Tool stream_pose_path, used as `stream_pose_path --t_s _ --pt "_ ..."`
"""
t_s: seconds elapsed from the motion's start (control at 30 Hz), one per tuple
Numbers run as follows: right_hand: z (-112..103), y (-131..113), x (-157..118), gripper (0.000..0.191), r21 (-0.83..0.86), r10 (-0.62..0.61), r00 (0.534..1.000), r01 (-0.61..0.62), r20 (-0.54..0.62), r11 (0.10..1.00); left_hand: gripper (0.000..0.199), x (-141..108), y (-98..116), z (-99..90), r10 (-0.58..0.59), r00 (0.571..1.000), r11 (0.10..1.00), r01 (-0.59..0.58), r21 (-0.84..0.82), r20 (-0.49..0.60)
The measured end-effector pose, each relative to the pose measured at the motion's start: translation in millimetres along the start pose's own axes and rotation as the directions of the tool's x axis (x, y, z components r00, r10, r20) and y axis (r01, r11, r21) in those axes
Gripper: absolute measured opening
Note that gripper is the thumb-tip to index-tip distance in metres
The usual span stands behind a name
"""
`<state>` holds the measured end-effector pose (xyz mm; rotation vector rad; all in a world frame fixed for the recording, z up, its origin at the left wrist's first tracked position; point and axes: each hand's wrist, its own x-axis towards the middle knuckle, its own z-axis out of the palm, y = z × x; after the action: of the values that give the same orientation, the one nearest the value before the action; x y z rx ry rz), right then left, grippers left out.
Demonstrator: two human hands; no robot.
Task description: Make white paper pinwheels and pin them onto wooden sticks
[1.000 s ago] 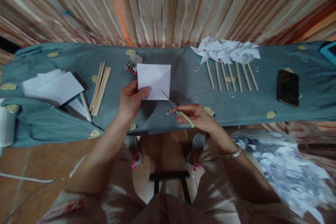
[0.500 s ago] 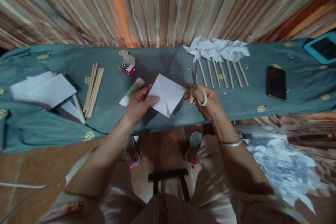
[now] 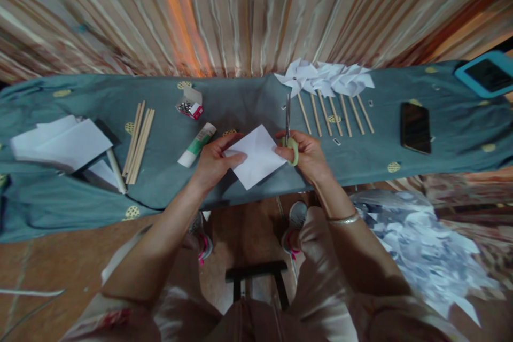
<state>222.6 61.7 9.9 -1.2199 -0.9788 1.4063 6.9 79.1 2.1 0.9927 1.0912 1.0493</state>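
A white paper square is held above the front half of the table, one corner pointing up. My left hand pinches its left corner, thumb on top. My right hand touches the right corner with the thumb and also holds scissors with pale green handles, their blades pointing away from me and looking closed. Just left of my left hand lies a green and white glue stick. Beyond my right hand, several white paper pinwheels on wooden sticks lie in a row.
On the cloth-covered table are an open small box, loose wooden sticks, stacked paper, a glue gun nozzle-like white stick, a phone and a blue-framed device. A bag of paper pieces stands lower right.
The paper square has turned, and its cut edge no longer shows. My right hand has moved onto the right corner with its thumb, and the scissors have turned in it. The view has shifted slightly.
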Motion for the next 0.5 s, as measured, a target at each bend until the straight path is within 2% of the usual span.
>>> stream_pose_path --t_s 0.1,0.2,0.3,0.4,0.5 --pt "2.0 2.7 3.0 0.042 0.002 -0.055 0.996 0.055 -0.073 0.998 0.057 -2.1 3.3 3.6 -0.057 0.998 0.983 0.052 -0.177 -0.025" --pt "5.1 6.2 6.6 0.039 -0.003 -0.126 0.974 0.128 -0.191 0.992 0.052 -8.9 5.5 11.5 -0.089 0.99 0.929 0.122 -0.349 0.109" --pt "10.7 10.6 8.9 0.038 -0.001 -0.151 0.953 0.157 -0.264 0.988 0.048 -18.2 2.6 23.3 -0.098 0.98 0.918 0.155 -0.365 0.171" --pt "19.6 16.0 9.8 0.037 0.043 -0.145 0.95 0.163 -0.278 0.986 0.045 -24.6 -4.1 35.2 -0.158 0.981 0.919 0.188 -0.346 0.115" --pt "28.9 20.4 9.2 0.04 0.092 -0.122 0.957 0.151 -0.264 0.984 0.043 -24.4 -9.5 41.4 -0.172 0.985 0.919 0.155 -0.362 -0.015"
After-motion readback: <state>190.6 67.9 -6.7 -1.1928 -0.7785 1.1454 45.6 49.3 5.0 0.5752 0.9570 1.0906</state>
